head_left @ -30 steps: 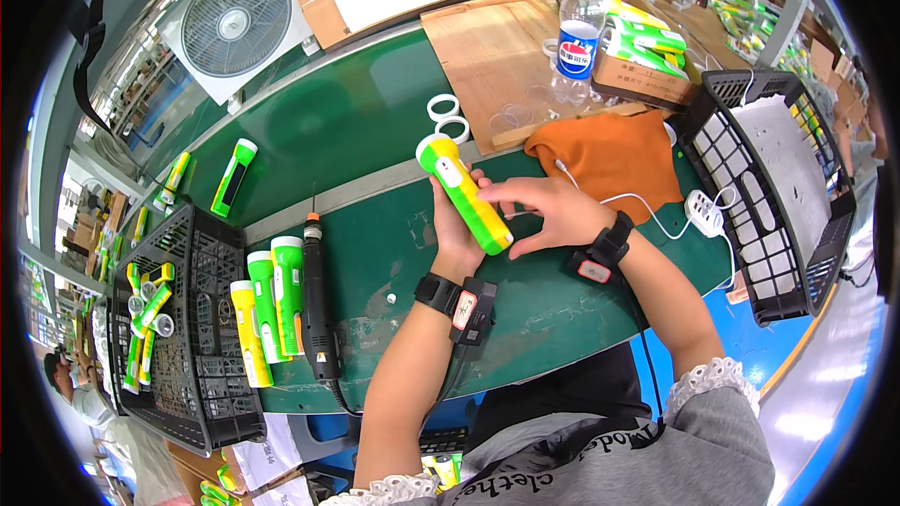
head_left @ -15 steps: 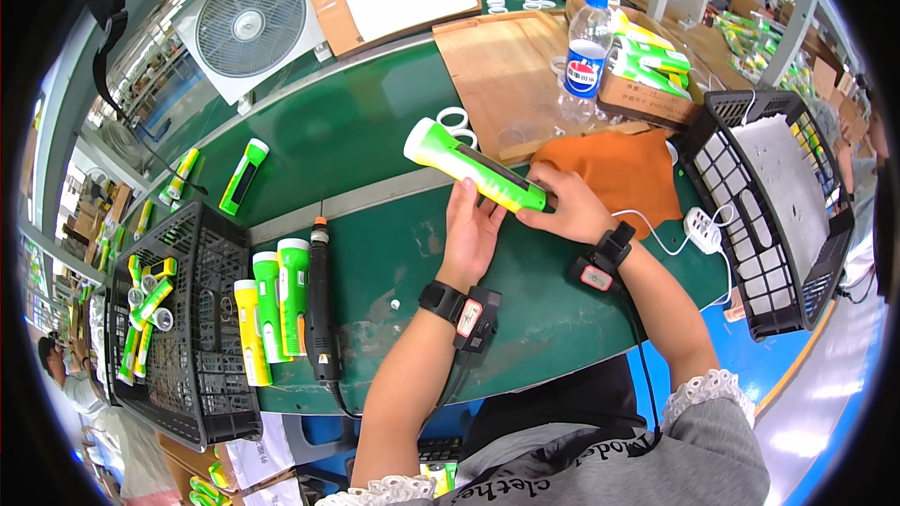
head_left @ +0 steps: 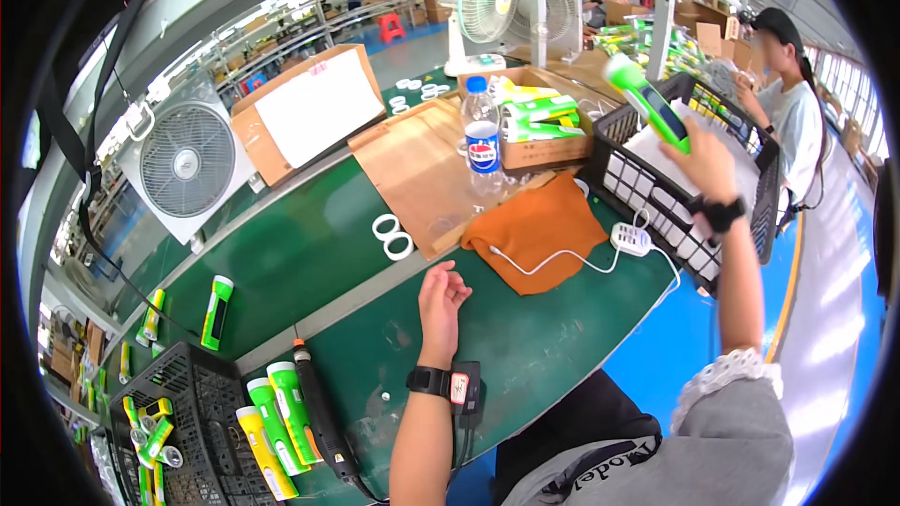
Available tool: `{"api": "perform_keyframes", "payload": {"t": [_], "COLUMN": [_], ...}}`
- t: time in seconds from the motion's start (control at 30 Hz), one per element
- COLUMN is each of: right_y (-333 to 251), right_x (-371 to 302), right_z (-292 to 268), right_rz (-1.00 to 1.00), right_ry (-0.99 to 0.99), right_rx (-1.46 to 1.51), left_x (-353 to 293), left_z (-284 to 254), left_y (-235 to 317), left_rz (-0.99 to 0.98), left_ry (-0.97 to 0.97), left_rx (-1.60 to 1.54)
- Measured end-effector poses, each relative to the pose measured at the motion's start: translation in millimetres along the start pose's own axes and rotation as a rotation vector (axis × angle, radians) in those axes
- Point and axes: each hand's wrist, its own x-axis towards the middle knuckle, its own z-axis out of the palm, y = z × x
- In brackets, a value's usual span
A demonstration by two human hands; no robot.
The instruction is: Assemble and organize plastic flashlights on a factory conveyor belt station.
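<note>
A green flashlight (head_left: 656, 111) with a white head and a dark panel is in my right hand (head_left: 708, 167), its fingers closed round the tail end. It is held up over the black crate (head_left: 626, 189) at the right, head end pointing up and away. A sheet of pale padding (head_left: 647, 145) shows in that crate. My left hand (head_left: 441, 309) hovers above the green workbench (head_left: 553, 337), fingers loosely curled and apart, with nothing in it. In front of it lie two white rings (head_left: 397, 245) and an orange cloth (head_left: 539, 239).
Several flashlights (head_left: 272, 422) and a black electric screwdriver (head_left: 322, 412) lie at the left, beside another black crate (head_left: 202, 379). A bottle (head_left: 482, 145) stands by a carton of flashlights (head_left: 544, 152). A white USB charger (head_left: 630, 238) trails cables. Another person (head_left: 802, 122) is beyond the right crate.
My right hand has carried the flashlight from above the bench to over the right crate. My left hand has let go of it. The view has swung to the right.
</note>
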Motion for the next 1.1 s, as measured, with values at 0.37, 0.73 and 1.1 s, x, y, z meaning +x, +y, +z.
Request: {"api": "perform_keyframes", "payload": {"t": [0.37, 0.73, 1.1], "right_y": [61, -157, -192], "right_x": [22, -144, -168], "right_z": [28, -2, 15], "right_rz": [0.046, -0.5, -0.427], "right_ry": [-0.369, -0.06, -0.424], "right_rx": [0.25, 0.593, 0.931], "left_x": [0, -15, -17], "left_z": [3, 24, 7], "left_y": [-2, -5, 2], "left_rz": [-0.008, -0.075, -0.056], "left_ry": [-0.026, -0.493, -0.317], "left_rx": [-0.083, -0.276, -0.238]}}
